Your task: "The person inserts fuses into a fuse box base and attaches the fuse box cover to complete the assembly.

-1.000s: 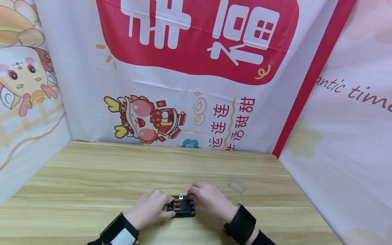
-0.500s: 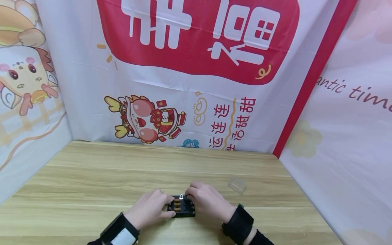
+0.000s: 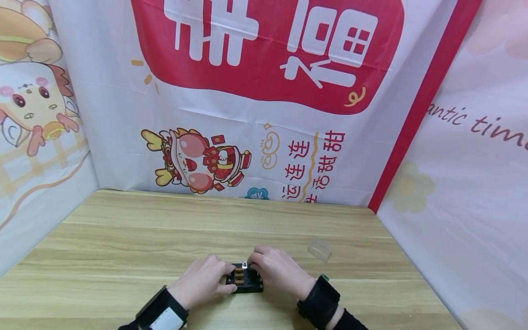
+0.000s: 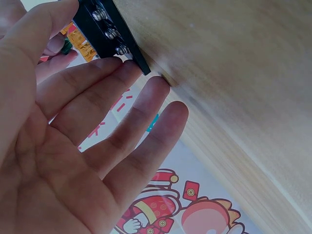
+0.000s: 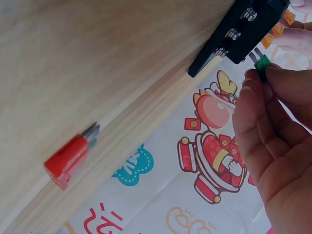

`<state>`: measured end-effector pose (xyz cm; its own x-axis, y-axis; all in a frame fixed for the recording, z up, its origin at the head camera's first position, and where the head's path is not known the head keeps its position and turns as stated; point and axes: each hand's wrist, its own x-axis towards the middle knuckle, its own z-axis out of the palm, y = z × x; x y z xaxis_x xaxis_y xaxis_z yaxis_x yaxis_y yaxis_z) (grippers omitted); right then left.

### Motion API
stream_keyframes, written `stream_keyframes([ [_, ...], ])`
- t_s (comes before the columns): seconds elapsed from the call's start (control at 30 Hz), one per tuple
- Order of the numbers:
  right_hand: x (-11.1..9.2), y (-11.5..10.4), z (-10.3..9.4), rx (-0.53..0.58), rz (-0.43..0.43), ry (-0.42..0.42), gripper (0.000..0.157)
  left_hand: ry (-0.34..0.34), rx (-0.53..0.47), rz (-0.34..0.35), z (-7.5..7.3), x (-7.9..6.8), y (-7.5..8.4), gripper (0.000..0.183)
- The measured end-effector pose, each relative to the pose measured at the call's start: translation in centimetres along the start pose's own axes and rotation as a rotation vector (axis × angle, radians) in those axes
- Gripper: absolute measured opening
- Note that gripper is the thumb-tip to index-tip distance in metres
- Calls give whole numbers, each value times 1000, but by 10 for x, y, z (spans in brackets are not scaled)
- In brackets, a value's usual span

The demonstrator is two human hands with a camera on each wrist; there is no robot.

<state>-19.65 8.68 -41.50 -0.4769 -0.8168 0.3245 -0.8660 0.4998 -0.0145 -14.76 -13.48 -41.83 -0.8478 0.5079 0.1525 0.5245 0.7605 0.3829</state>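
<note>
A black fuse block (image 3: 250,285) lies on the table, with several orange blade fuses (image 3: 239,276) along its left side and screw terminals on its edge. My left hand (image 3: 201,280) grips its left end between thumb and fingers, the outer fingers extended beneath in the left wrist view. Thumb and fingertips of my right hand (image 3: 281,270) pinch a green blade fuse (image 5: 262,63). Its metal prongs face the block and stand just apart from it in the right wrist view. In the head view the green fuse is hidden behind the right fingers.
Behind the right hand a clear plastic cover (image 3: 319,250) sits on the wooden table (image 3: 165,229). A red blade fuse (image 5: 68,161) shows near the right wrist camera. Printed cloths enclose the table's back and sides.
My right hand has shifted slightly left over the fuse block's right side, covering more of it. The left hand and the block have stayed in place.
</note>
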Motion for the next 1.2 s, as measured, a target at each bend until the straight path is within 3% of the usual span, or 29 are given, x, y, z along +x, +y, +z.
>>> stream_keyframes([
  [0.63,-1,-1,2,0,11,-33,6,-25,-15,-17,1,1,0,14],
  [1.2,1,-2,0,-11,24,-35,9,-6,-12,-4,1,0,1,13],
])
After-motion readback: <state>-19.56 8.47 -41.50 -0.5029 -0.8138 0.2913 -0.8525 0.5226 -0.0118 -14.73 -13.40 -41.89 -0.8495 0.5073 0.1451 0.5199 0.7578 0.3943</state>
